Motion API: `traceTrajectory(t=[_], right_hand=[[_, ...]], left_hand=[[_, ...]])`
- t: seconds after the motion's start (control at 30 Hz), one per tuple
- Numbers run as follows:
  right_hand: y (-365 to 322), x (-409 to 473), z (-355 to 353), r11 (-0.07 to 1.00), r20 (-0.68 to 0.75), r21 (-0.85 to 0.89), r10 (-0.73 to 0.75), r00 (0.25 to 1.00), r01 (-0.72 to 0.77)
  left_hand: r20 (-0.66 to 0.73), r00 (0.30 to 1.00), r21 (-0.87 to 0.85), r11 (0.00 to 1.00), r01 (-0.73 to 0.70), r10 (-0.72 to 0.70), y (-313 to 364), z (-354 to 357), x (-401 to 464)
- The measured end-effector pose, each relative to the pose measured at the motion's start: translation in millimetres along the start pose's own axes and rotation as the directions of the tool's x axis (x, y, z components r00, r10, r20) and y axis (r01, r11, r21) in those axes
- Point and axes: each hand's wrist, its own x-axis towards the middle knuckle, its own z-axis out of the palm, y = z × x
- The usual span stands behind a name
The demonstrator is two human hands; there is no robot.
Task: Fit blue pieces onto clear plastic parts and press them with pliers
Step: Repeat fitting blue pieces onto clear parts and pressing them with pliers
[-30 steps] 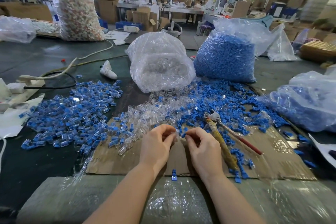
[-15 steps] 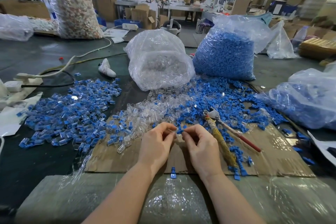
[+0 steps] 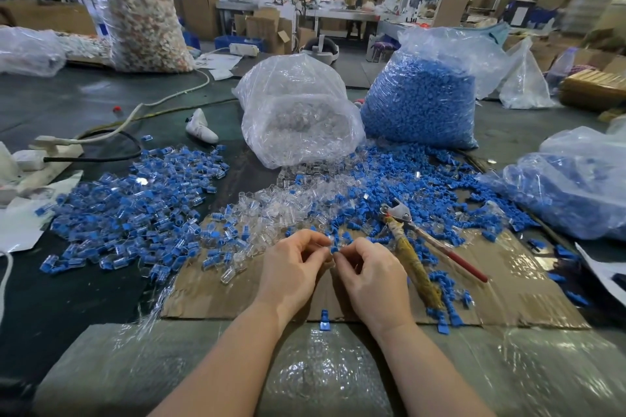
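Blue piece [image 3: 334, 249] sits pinched between the fingertips of both hands, just above the near edge of the loose scatter on the cardboard sheet [image 3: 528, 284]. A second ago the fingertips stood slightly apart with little showing between them; since then they have drawn together and the blue piece has come into view at the meeting point. The left hand [image 3: 294, 267] has its grip closed, thumb and forefinger on what seems to be a clear plastic part [image 3: 326, 240], though it is too small and glassy to be sure. The right hand [image 3: 371, 276] has its grip closed on the blue piece, pushing toward the left.

That closing suggests the fitting step is under way and nearly seated by hand. The pressing step looks not yet begun: the pliers [image 3: 411, 249] lie untouched on the cardboard just to the right of the right hand, jaws pointing away.

Further out, a heap of fitted blue-and-clear pieces [image 3: 135, 206] spreads over the table to the left, so many are already done. Behind, the bag of clear parts [image 3: 298, 122] and the bag of blue pieces [image 3: 420, 101] stand side by side, both well stocked.
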Motion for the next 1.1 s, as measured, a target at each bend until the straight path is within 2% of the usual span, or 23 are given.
traceTrajectory(t=[0.23, 0.43, 0.93, 1.1], right_hand=[[-5.6, -0.2, -4.9, 0.996, -0.043, 0.057, -0.072, 0.996, 0.074], [-4.8, -0.2, -5.3, 0.987, -0.01, 0.086, -0.133, 0.991, 0.133], [-3.5, 0.0, -4.7, 0.99, 0.018, 0.076, -0.124, 0.992, 0.122], [-4.8, 0.5, -6.4, 0.993, -0.103, -0.038, -0.119, 0.988, 0.115]], left_hand=[[-0.003, 1.0, -0.018, 1.0, 0.016, -0.016, -0.8, 0.8, 2.5], [0.01, 1.0, -0.042, 0.999, 0.02, -0.02, -1.4, 0.6, 2.4], [0.006, 1.0, -0.008, 1.0, 0.008, -0.008, -0.5, -0.4, 2.5], [-0.005, 1.0, -0.008, 1.0, 0.015, -0.015, 1.8, 0.0, 2.5]])
